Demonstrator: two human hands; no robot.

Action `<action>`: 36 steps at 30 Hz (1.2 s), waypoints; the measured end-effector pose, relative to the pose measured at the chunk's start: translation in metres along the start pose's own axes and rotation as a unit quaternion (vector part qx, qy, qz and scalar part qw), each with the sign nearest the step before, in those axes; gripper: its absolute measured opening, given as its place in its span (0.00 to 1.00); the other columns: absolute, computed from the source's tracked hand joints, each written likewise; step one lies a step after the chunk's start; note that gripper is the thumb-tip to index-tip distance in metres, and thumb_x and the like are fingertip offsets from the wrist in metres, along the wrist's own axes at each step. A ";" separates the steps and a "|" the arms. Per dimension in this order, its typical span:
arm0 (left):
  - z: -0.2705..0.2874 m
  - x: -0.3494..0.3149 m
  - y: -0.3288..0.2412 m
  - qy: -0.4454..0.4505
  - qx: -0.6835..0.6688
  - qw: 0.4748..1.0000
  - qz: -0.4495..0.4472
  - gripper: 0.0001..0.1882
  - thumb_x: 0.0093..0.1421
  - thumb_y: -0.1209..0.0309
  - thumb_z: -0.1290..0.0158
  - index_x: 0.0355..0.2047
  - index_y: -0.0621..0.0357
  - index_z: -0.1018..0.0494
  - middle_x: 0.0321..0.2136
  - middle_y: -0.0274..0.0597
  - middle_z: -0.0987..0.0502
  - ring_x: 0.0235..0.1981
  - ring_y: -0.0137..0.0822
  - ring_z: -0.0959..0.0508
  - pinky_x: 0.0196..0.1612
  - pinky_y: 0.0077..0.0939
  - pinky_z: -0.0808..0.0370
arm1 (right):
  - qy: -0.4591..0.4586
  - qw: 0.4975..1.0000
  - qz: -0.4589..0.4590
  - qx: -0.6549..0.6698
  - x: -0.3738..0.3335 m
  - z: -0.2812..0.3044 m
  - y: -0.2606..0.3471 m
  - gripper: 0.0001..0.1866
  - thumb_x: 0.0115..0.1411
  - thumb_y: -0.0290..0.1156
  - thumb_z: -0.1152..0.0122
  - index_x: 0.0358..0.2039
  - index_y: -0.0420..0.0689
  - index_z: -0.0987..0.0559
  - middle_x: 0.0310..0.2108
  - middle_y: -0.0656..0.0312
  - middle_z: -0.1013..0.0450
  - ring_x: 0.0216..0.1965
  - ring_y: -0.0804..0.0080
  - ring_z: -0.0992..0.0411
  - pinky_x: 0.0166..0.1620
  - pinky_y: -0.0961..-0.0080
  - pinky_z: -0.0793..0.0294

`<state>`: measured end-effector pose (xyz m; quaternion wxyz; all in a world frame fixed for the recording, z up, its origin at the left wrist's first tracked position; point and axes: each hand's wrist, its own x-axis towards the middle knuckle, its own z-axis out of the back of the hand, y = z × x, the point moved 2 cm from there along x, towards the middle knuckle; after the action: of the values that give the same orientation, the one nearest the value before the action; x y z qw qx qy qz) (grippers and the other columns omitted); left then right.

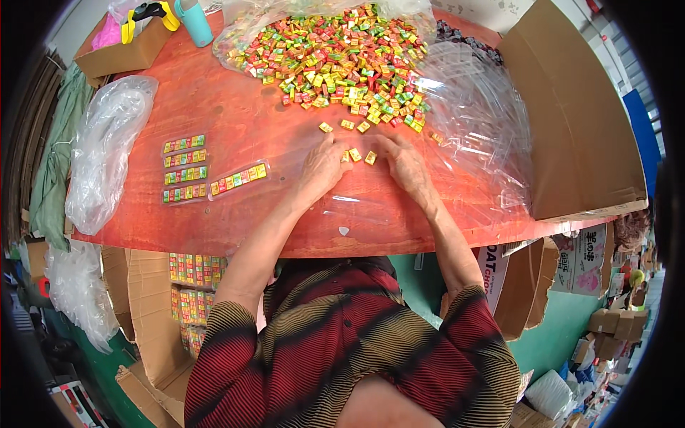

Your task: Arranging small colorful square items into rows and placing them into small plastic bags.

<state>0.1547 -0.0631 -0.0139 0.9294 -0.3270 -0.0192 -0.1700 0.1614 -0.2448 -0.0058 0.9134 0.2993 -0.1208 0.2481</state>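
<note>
My left hand [325,165] rests on the red table with its fingers apart. A small yellow box [346,156] lies right against its thumb side, partly hidden. Facing it from the right is my right hand [405,165], its fingers stretched forward and apart, holding nothing I can see. Between the hands lie a printed yellow box [355,155] and a similar box [370,158]. Just beyond the fingertips are another yellow box [347,124] and several more. To the left, filled clear trays [184,158] hold rows of these boxes, and one filled tray [238,179] sits at a slant.
A big heap of small boxes [335,60] spills from a plastic bag at the back. Clear empty trays [481,121] pile up at right beside a tall cardboard carton [571,107]. Crumpled plastic [110,153] lies left. Below, an open carton [153,314] holds packed trays.
</note>
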 end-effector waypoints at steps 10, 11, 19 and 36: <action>0.010 -0.002 0.012 0.022 -0.005 1.000 0.008 0.18 0.44 0.76 0.44 0.38 0.63 0.30 0.36 0.51 0.33 0.39 0.50 0.30 0.40 0.37 0.31 | 0.020 1.000 -0.011 -0.006 0.001 -0.027 0.011 0.14 0.51 0.22 0.49 0.40 0.41 0.28 0.40 0.53 0.32 0.41 0.53 0.33 0.43 0.66 0.32; 0.011 -0.001 0.013 0.039 -0.004 0.999 0.011 0.18 0.44 0.76 0.43 0.38 0.64 0.30 0.36 0.52 0.32 0.40 0.50 0.30 0.40 0.37 0.31 | 0.021 1.000 -0.010 -0.006 0.004 -0.027 0.011 0.14 0.51 0.22 0.49 0.40 0.41 0.28 0.40 0.53 0.32 0.41 0.53 0.33 0.43 0.66 0.32; 0.006 -0.002 0.013 0.002 -0.043 0.999 -0.016 0.17 0.43 0.72 0.42 0.35 0.63 0.30 0.36 0.54 0.31 0.38 0.52 0.29 0.40 0.40 0.31 | 0.120 0.993 -0.013 0.012 0.013 -0.023 0.022 0.19 0.48 0.25 0.44 0.43 0.41 0.30 0.38 0.49 0.34 0.43 0.53 0.35 0.44 0.66 0.34; 0.024 -0.017 0.024 -0.026 -0.077 0.996 0.039 0.19 0.48 0.76 0.47 0.42 0.62 0.33 0.37 0.52 0.33 0.38 0.51 0.30 0.41 0.38 0.32 | 0.082 0.995 0.060 -0.004 0.055 -0.015 0.046 0.15 0.52 0.29 0.47 0.42 0.46 0.28 0.32 0.51 0.32 0.34 0.52 0.30 0.37 0.63 0.30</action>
<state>0.1484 -0.0257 -0.0120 0.9066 -0.4024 -0.0175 -0.1262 0.1852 -0.1831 0.0251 0.9048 0.2667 -0.0637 0.3257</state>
